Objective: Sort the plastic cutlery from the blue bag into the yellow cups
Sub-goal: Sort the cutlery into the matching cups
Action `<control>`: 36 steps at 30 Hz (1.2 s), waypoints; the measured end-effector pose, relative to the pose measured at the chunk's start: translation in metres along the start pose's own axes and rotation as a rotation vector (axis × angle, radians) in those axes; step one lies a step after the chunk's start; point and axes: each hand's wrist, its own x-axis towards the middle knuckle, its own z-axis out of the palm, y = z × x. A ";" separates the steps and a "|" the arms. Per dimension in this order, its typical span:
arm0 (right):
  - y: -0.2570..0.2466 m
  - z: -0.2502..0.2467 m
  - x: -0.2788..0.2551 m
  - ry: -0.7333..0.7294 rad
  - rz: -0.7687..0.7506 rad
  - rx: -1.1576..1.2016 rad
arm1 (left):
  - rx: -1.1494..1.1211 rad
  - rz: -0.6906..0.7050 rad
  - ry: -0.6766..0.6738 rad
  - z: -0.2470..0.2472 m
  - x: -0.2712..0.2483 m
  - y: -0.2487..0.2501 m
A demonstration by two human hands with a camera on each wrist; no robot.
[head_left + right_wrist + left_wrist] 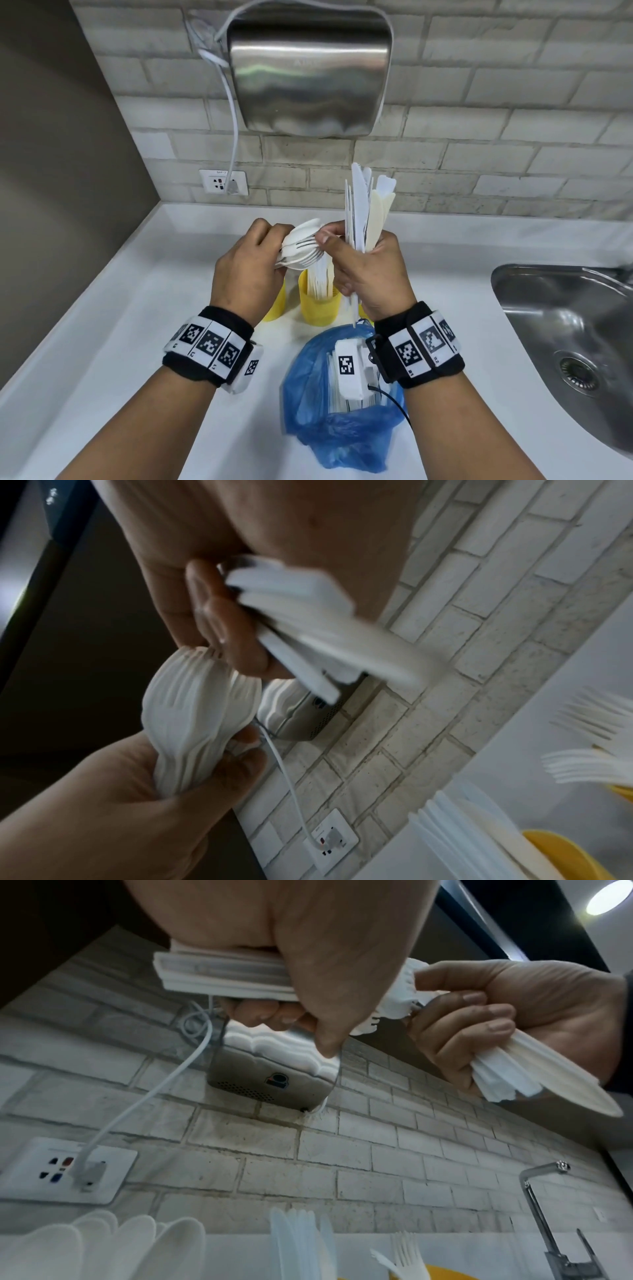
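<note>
My left hand (265, 240) grips a bundle of white spoons and forks (303, 245) by the handles, held level above the yellow cups. My right hand (346, 253) holds a sheaf of white and cream knives (366, 205) upright, and its thumb and forefinger touch the fork tines (400, 1001) of the left bundle. The middle yellow cup (320, 306) holds white cutlery. A left cup (275, 306) shows partly behind my left hand. Below, spoons (103, 1250), knives (301, 1240) and forks (407, 1253) stand in cups. The blue bag (342, 428) lies open on the counter near me, with more cutlery inside.
A steel sink (565, 325) is set into the white counter (137, 308) on the right, with a tap (537, 1191) behind it. A steel hand dryer (308, 68) hangs on the brick wall, its cable plugged into a socket (224, 181).
</note>
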 end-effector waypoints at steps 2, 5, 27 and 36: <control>-0.001 -0.002 0.001 -0.002 -0.008 -0.041 | 0.053 -0.001 -0.019 -0.001 0.000 0.002; -0.002 -0.001 -0.001 -0.059 -0.029 -0.058 | -0.001 -0.009 -0.040 0.002 0.001 0.000; 0.007 -0.001 0.000 -0.055 -0.003 0.037 | -1.245 -0.215 -0.496 -0.008 -0.011 0.012; 0.012 0.001 0.000 0.050 -0.010 0.169 | -1.365 -0.417 -0.405 -0.002 -0.010 0.010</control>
